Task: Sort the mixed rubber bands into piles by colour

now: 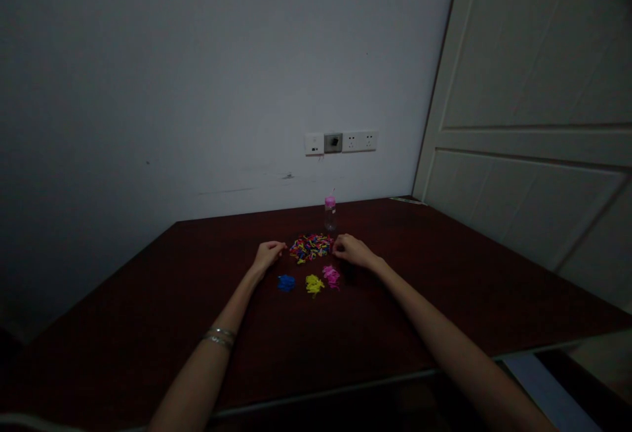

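Observation:
A mixed pile of small bright loops point(311, 247), which look like elastic hair bands, lies in the middle of the dark red table. At its left edge is my left hand point(269, 252), fingers curled together and the tips close to the pile; anything in them is too small to see. My right hand point(351, 249) is at the pile's right edge, thumb and fingers pinched, what they hold hidden. Nearer to me lie three sorted heaps: blue bands point(286, 282) at left, yellow bands point(314, 284) in the middle, and pink bands point(331, 276) at right.
Behind the pile stands a clear bottle with a pink lid point(330, 213). The wooden table point(395, 326) meets a pale wall with a row of sockets point(359, 141). A white panelled door point(523, 155) is on the right. A flat strip point(407, 201) lies at the table's far corner.

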`<control>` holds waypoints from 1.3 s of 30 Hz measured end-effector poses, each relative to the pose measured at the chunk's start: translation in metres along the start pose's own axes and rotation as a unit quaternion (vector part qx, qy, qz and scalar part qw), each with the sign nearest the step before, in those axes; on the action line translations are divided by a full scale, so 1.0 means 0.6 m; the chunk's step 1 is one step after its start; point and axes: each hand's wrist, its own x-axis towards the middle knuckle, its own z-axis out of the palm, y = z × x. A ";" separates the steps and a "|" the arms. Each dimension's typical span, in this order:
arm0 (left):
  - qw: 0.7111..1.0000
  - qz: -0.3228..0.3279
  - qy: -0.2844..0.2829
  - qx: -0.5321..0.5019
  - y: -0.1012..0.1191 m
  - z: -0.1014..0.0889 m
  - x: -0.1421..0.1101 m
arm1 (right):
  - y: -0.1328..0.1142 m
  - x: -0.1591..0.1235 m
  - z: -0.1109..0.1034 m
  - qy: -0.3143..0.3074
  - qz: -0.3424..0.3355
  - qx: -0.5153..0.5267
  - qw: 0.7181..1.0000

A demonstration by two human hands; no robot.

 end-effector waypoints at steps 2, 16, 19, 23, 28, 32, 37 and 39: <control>1.000 -0.003 0.008 0.014 0.001 0.001 -0.001 | 0.005 -0.003 -0.010 0.009 0.000 0.020 1.000; 0.999 0.027 0.000 0.039 -0.003 0.001 -0.001 | 0.005 -0.088 -0.060 -0.030 -0.017 0.207 0.978; 0.999 0.021 0.006 0.037 -0.001 0.001 -0.002 | 0.007 -0.086 -0.055 -0.038 -0.011 0.191 0.981; 0.999 0.022 0.007 0.035 -0.002 0.001 -0.001 | 0.007 -0.084 -0.057 -0.045 -0.011 0.164 0.985; 0.999 0.013 -0.005 0.039 0.000 -0.002 -0.005 | 0.006 -0.087 -0.067 -0.023 -0.007 0.156 0.987; 0.998 0.000 -0.040 0.043 0.006 -0.010 -0.012 | 0.011 -0.086 -0.071 0.006 0.012 0.154 0.988; 0.986 0.036 -0.120 0.113 0.014 -0.019 -0.019 | 0.019 -0.083 -0.066 0.037 0.014 0.128 0.991; 0.977 0.067 -0.151 0.132 0.015 -0.019 -0.020 | 0.020 -0.082 -0.063 0.037 0.017 0.118 0.992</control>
